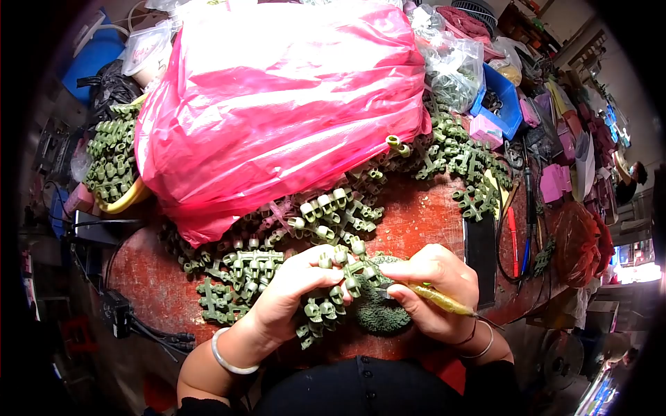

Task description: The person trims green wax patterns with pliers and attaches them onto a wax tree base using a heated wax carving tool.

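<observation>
My left hand (295, 284) is closed round a branched green piece (352, 284) made of several small ring-like parts on a stem. In my right hand (447, 277) is a pen-like tool with a yellow handle (444, 301) and a thin dark cord at its rear. Its front end points at the green piece; whether it touches cannot be made out. Below both hands lies a round, dark green textured pad (381, 315). More green branched pieces (250, 267) lie on the table left of my left hand.
A big pink plastic bag (291, 118) covers a heap of green pieces (333, 211) on the red worn table (409, 215). A yellow-rimmed basket (125, 199) stands left. On the right are a blue bin (501, 104), a red pen (513, 239), cables and a red bag (577, 243). Another person (628, 177) is far right.
</observation>
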Motion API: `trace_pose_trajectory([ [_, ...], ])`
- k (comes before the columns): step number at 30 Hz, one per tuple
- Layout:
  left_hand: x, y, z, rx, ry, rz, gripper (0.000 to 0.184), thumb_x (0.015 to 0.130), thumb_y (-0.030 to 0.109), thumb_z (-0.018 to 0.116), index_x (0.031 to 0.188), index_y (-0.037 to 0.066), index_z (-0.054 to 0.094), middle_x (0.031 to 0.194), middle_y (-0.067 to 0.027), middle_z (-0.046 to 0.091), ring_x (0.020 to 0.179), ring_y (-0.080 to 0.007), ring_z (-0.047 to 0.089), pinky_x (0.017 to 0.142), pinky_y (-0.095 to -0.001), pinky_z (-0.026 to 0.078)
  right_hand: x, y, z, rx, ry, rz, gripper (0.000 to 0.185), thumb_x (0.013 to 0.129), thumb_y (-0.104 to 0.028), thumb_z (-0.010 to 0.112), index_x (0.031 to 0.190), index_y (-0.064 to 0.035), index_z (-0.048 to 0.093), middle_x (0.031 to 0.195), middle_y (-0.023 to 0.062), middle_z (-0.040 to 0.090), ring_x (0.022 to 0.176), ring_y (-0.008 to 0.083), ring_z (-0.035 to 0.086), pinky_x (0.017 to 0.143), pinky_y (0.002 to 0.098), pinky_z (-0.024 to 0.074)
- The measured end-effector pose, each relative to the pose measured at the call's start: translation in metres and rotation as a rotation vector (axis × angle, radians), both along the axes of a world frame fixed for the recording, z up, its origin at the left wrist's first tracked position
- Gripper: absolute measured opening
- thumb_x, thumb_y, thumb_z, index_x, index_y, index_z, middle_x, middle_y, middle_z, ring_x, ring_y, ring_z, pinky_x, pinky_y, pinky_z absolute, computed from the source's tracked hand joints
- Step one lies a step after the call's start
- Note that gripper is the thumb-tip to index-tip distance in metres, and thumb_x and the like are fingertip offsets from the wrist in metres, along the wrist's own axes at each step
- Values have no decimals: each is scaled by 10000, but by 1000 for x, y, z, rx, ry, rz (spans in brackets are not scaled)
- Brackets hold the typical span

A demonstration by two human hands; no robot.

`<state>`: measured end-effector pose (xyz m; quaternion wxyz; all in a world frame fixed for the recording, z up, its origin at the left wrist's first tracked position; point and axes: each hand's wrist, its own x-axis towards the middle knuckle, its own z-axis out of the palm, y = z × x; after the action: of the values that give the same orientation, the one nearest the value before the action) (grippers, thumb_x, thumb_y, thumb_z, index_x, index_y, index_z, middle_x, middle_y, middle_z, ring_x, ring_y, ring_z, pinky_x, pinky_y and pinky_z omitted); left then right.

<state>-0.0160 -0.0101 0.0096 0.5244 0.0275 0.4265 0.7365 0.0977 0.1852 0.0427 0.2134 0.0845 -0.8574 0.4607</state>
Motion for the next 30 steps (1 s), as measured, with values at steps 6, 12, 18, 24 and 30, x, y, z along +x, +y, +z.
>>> trace_pose_trajectory([
  [6,1,1,1,-5,1,0,327,861,116,611,1153,-28,589,988,-75,670,803,-123,636,747,-255,527,-1,-2,0,-3,-1,-17,269,799,26,757,1061,-8,709,923,101,714,746,225,650,658,321,521],
  [12,1,1,-3,-1,-13,-10,331,859,117,607,1158,-25,591,988,-71,671,800,-122,636,747,-255,527,0,-3,3,5,-40,-35,245,811,15,750,1052,-9,711,914,107,711,754,226,656,662,315,523],
  [18,1,1,0,-17,-14,-13,338,858,114,604,1165,-27,589,987,-74,672,799,-123,635,746,-258,527,0,-2,5,26,-69,-44,223,824,-5,742,1045,-15,705,886,115,703,736,229,657,654,317,522],
  [24,1,1,-1,-28,-27,-13,339,860,109,599,1169,-30,581,973,-79,671,795,-127,638,740,-261,531,-2,-3,-2,-5,-37,-67,199,825,-38,747,1017,-15,698,797,100,656,662,207,589,609,304,457],
  [30,2,1,0,-32,-62,1,334,863,108,601,1166,-30,571,944,-85,665,776,-136,645,729,-264,540,-1,-4,-3,-10,-49,-58,208,829,-31,749,1029,-19,697,794,95,647,664,191,587,609,297,457],
])
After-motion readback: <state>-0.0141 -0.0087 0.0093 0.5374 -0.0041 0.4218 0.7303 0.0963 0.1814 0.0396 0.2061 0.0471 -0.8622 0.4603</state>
